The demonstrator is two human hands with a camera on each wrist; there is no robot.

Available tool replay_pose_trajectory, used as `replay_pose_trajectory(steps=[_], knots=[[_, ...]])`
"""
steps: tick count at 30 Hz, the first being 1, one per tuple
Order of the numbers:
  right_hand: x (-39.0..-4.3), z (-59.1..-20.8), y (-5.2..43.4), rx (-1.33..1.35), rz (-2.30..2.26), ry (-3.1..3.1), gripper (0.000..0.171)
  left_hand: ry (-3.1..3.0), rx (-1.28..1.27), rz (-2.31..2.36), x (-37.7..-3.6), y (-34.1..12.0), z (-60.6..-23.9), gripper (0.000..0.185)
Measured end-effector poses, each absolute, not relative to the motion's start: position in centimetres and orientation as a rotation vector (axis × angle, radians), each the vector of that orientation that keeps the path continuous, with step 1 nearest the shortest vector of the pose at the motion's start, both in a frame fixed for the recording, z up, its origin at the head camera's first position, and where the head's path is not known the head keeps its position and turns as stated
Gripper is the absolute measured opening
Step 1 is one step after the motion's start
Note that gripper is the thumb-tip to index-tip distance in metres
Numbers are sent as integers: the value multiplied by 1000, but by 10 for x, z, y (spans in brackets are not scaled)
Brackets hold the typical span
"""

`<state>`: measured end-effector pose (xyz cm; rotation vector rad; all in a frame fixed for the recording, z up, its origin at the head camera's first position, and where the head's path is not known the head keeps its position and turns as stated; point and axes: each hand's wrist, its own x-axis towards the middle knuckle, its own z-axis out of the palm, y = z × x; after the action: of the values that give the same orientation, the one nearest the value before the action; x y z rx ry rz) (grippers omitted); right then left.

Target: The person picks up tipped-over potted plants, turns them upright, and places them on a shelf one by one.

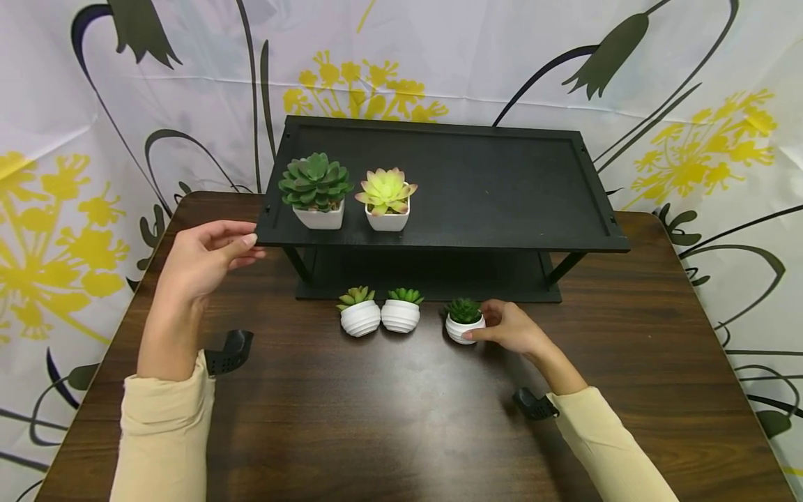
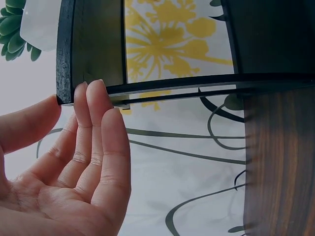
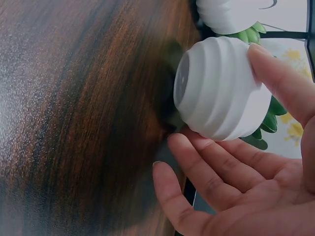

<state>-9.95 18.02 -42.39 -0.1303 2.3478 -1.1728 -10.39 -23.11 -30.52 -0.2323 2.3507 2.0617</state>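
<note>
My left hand [image 1: 203, 258] pinches the front left corner of a black two-tier shelf [image 1: 489, 188], thumb at the edge and fingertips underneath; the left wrist view shows this hand [image 2: 83, 162] close up. With my right hand [image 1: 511, 328] I hold a small succulent in a round ribbed white pot [image 1: 464, 328], in front of the shelf. In the right wrist view the thumb lies on one side of this pot [image 3: 221, 93] and fingers touch the other. Part of its underside shows, so it is tilted. Whether it still touches the table cannot be told.
Two similar potted succulents, one left [image 1: 360, 318] and one right [image 1: 401, 316], stand side by side before the shelf. On its top, at the left, are a dark green succulent [image 1: 316, 188] and a yellow-green one [image 1: 387, 202] in square white pots. A brown wooden table [image 1: 351, 418] carries everything.
</note>
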Motion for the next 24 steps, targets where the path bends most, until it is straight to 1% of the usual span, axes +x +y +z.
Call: replay_pose_trajectory(steps=[8,14,24], knots=[[-100,-427,180,-207,-1249,2302,70,2379,-231,2024,-104,-231,-304,15],[-98,-428,181,-279,-1298,2265,68,2377,-223,2032,-104,-231,-305,15],[-96,-433,183,-340,-1251,2320,70,2412,-219,2004,-104,-231,-305,14]])
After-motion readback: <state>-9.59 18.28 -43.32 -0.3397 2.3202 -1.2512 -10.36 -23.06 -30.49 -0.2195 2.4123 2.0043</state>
